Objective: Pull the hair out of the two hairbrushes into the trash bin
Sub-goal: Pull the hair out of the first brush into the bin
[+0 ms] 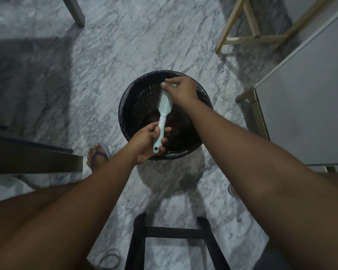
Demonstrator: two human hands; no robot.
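Over the trash bin (123, 94), the left hand (146, 143) wraps its grip round the light, rigid hairbrush (165, 106) handle, the likeliest hold, while the right hand (181, 90) pinches its bristled tip.

A pale mint hairbrush (164, 106) with a paddle head is held over the trash bin (141, 102), bristles facing left and handle pointing back toward the person. The left hand (146, 145) grips the handle, and the right hand's fingers (165, 85) pinch at the bristles at the far tip. The bin is round, black, perforated and bag-lined, and stands upright on the floor with a dark brownish clump (179, 123) at its bottom.
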